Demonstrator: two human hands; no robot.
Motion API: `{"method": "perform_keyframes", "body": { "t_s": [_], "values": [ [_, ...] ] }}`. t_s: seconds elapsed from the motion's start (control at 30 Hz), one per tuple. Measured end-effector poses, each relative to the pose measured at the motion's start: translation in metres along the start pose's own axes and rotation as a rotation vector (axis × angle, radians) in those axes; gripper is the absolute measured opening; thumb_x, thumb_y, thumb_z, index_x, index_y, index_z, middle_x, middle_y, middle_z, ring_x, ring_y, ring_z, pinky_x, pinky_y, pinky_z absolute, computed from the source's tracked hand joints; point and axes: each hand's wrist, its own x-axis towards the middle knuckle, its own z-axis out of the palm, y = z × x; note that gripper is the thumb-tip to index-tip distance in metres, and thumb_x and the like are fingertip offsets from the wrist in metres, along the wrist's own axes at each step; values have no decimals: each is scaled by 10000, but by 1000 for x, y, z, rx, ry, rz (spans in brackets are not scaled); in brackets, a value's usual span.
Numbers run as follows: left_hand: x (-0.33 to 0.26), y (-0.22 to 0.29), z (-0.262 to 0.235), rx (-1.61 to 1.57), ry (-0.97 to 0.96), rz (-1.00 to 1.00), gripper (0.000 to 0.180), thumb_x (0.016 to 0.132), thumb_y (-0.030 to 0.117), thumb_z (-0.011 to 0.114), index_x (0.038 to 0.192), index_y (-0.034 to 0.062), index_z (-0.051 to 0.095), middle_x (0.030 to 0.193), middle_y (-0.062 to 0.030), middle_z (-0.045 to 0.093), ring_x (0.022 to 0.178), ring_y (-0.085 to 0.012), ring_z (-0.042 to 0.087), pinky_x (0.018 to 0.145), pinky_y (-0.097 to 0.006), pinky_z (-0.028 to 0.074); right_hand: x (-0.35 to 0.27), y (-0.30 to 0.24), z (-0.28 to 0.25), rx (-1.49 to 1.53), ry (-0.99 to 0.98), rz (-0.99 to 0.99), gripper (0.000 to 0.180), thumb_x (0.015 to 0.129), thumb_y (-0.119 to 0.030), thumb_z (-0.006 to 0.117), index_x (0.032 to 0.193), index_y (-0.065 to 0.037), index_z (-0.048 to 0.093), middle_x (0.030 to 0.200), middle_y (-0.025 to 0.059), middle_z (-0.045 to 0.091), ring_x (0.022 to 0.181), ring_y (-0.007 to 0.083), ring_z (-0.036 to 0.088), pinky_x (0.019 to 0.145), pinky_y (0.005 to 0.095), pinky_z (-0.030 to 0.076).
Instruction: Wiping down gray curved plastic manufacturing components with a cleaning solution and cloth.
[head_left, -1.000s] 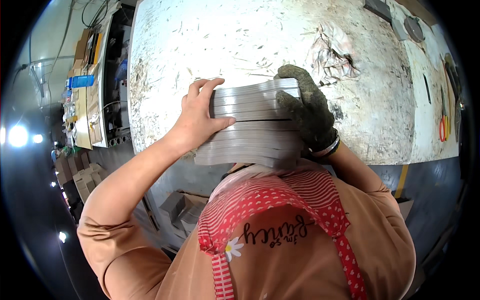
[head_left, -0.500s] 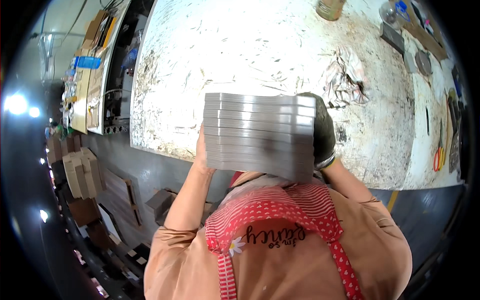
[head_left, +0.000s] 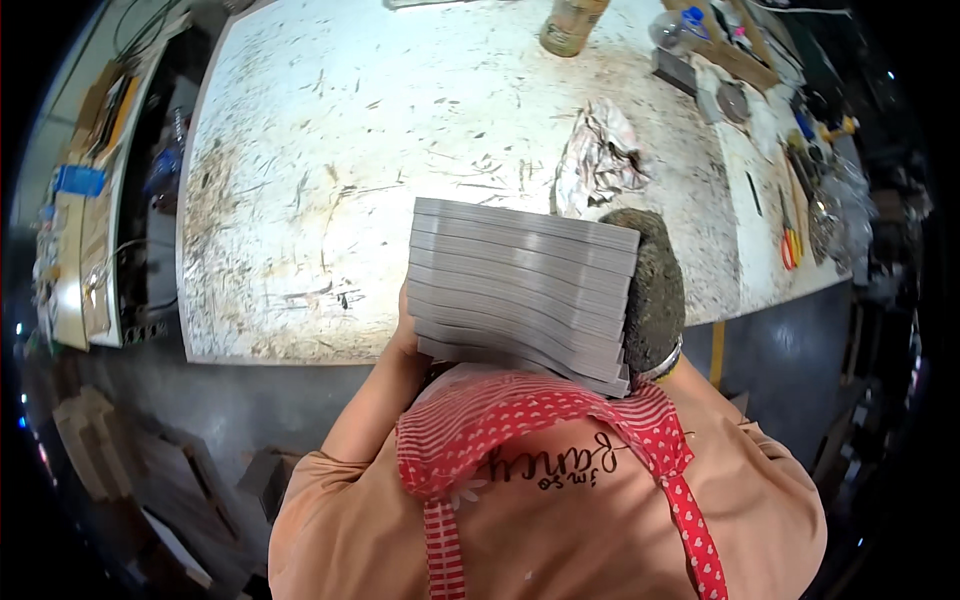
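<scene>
My left hand (head_left: 404, 330) presses flat against the left end of the stack of grey sheets (head_left: 520, 290); only the edge of the hand shows, so I cannot tell how the fingers lie behind it. My right hand (head_left: 652, 290), in a dark rough work glove, cups the right end of the stack, fingers together and curved up along the side, fingertips toward the far top corner. The stack is clamped between both hands, its layered edges facing me, tilted so the right end sits lower. It is held up close to my chest, above the near edge of the worktable (head_left: 300, 150).

Left forearm rises steeply from the lower left, elbow bent, sleeve orange. Right forearm is short in view, wrist bent, a light cuff at the glove's base. A red patterned apron (head_left: 520, 420) covers my chest just below the stack.

On the scratched white table: a crumpled cloth (head_left: 600, 155) just beyond the stack, a tan jar (head_left: 572, 25) at the far edge, small tools (head_left: 790, 240) far right.
</scene>
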Motion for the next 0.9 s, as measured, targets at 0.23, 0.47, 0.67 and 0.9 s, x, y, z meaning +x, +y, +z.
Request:
{"method": "perform_keyframes", "body": {
  "t_s": [0.23, 0.47, 0.67, 0.9],
  "values": [
    [30, 92, -26, 216, 145, 54, 475, 976, 313, 392, 1333, 1, 403, 1322, -126, 486, 1220, -210, 455, 1053, -361, 325, 13, -88, 39, -301, 135, -87, 295, 842, -215, 565, 1033, 9, 573, 963, 185, 583, 907, 350, 543, 814, 418, 409],
    [-19, 135, 27, 423, -197, 334, 659, 979, 504, 202, 1390, -7, 270, 1416, -176, 339, 1341, -278, 284, 1118, -382, 165, 42, -148, 113, -843, 1, -369, 343, 833, -341, 571, 941, -16, 582, 862, 181, 574, 844, 354, 544, 753, 459, 394],
    [-18, 130, -8, 115, -266, 183, 634, 965, 548, 258, 1439, 135, 173, 1376, -102, 362, 1261, -204, 366, 1029, -344, 330, 67, -164, 143, -878, -288, -201, 342, 842, -331, 556, 967, -14, 592, 952, 192, 597, 883, 339, 579, 816, 462, 423],
    [-14, 154, -1, 61, -188, 52, 573, 984, 514, 225, 1393, 114, 243, 1261, -111, 440, 1131, -190, 457, 970, -329, 365, 57, -104, 19, -305, 102, -109, 397, 985, -273, 382, 1284, -33, 485, 1238, 102, 555, 1162, 210, 505, 1007, 345, 369]
  ]
}}
